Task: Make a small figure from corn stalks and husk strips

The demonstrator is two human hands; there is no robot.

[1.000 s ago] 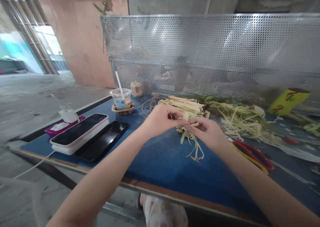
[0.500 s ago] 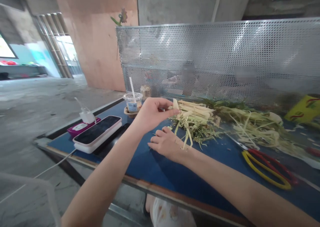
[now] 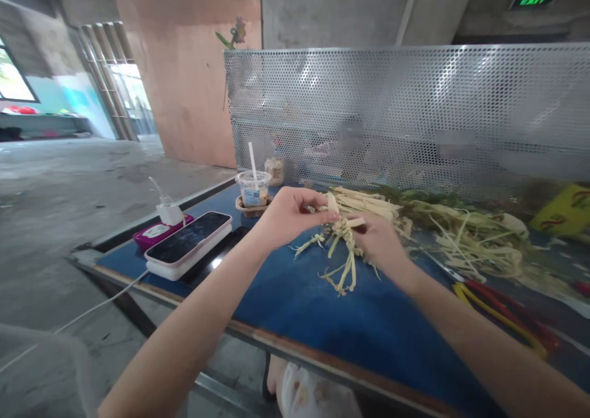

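My left hand [image 3: 288, 215] and my right hand [image 3: 378, 240] meet above the blue table [image 3: 299, 307], both pinched on a small bundle of pale straw-coloured plant strips [image 3: 343, 246]. Loose ends of the bundle hang down toward the tabletop. Just behind my hands lies a heap of pale peeled stalks [image 3: 369, 204].
More green and pale leaf trimmings [image 3: 470, 236] spread to the right, with red and yellow scissors [image 3: 502, 310] in front. At the left lie a phone on a white power bank [image 3: 187, 246], a black phone [image 3: 216, 258], a charger [image 3: 169, 212] and a plastic cup with straw [image 3: 253, 187]. A perforated metal screen [image 3: 405, 110] backs the table.
My right hand rose from the tabletop with strips and rejoined my left hand. Both hands now hold the bundle together above the table.
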